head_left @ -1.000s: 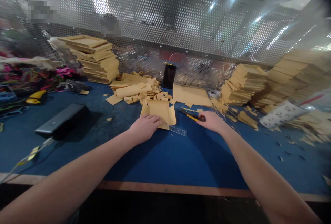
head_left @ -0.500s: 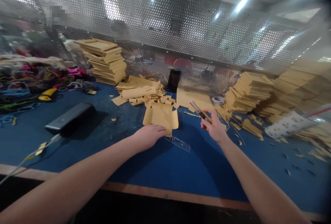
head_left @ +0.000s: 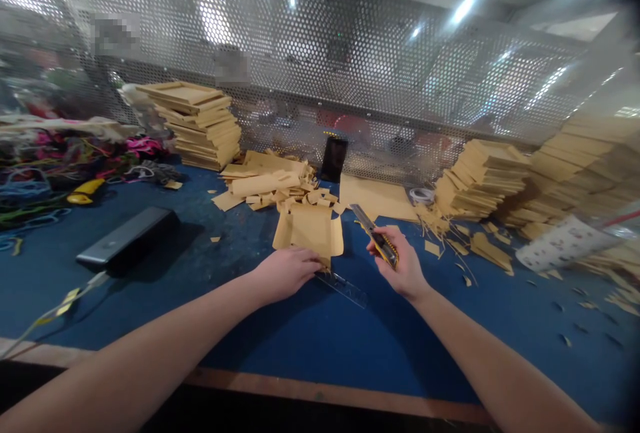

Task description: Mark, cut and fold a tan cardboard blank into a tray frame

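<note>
The left hand [head_left: 286, 272] lies palm down, fingers spread flat, pressing the near edge of a tan die-cut cardboard blank with side flaps [head_left: 310, 228] against the blue table surface [head_left: 320, 340]. The blank extends from the hand toward 12 o'clock. A clear plastic ruler [head_left: 345, 286] lies flat on the table, touching the near edge of the blank, at 3 o'clock from the left hand's fingertips.

The right hand [head_left: 400, 263] is closed around a yellow-and-black utility knife [head_left: 376, 236], raised off the table, with the knife's front end angled toward 11 o'clock. The knife sits at 3 o'clock from the blank, near it but apart.

At 12 o'clock from the blank lies a heap of tan cardboard offcuts [head_left: 267, 183]. A black phone [head_left: 334, 158] stands upright against the perforated metal screen [head_left: 320, 53]. A stack of tan cardboard frames [head_left: 197, 123] stands at 10 o'clock, and further tan cardboard stacks [head_left: 480, 176] at 2 o'clock. A black rectangular device [head_left: 127, 240] with a cable rests at 9 o'clock from the left hand. Coloured cords [head_left: 45, 173] lie at the far left.
</note>
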{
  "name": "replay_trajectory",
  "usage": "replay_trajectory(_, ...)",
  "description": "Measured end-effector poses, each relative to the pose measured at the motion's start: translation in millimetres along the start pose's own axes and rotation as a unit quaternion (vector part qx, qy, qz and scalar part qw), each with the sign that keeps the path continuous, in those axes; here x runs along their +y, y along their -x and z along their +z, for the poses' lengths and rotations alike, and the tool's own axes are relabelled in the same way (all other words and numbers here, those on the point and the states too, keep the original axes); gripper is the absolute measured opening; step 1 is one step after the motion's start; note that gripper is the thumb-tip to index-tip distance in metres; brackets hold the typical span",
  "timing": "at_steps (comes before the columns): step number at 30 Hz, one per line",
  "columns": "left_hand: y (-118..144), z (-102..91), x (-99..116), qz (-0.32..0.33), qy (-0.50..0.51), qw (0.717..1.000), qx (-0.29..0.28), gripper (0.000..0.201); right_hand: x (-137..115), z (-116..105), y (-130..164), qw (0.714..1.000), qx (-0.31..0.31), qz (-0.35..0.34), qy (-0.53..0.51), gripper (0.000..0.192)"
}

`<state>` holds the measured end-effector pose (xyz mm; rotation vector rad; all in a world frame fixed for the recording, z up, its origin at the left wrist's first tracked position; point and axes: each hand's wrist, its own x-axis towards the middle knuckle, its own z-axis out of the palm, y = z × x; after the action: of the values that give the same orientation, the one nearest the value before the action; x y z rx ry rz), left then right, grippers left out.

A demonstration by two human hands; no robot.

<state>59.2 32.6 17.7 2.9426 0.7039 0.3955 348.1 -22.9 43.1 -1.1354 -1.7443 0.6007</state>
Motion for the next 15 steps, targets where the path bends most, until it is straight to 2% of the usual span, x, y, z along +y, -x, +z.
replay_trajectory(4, -0.9, 2.3, 0.8, 0.015, -0.011, 1.0, -0.002, 0.027, -9.3, 0.7, 4.6, 0.998, -0.004, -0.021, -0.067, 0.054)
replay_trajectory(8, -3.3, 4.4, 1.1, 0.031, -0.037, 0.999, -0.02, 0.028, -14.8, 2.3, 2.4, 0.99, 0.031, 0.0, -0.14, 0.053)
replay_trajectory(12, -6.8, 0.5, -0.1, 0.051, -0.057, 0.996, -0.041, 0.033, 0.5, 4.0, -6.0, 0.978, 0.103, 0.025, -0.181, 0.056)
replay_trajectory(15, -7.2, -1.9, -3.2, 0.06, -0.065, 0.995, -0.051, 0.033, 13.3, -0.5, -10.5, 0.978, 0.146, 0.042, -0.14, 0.057)
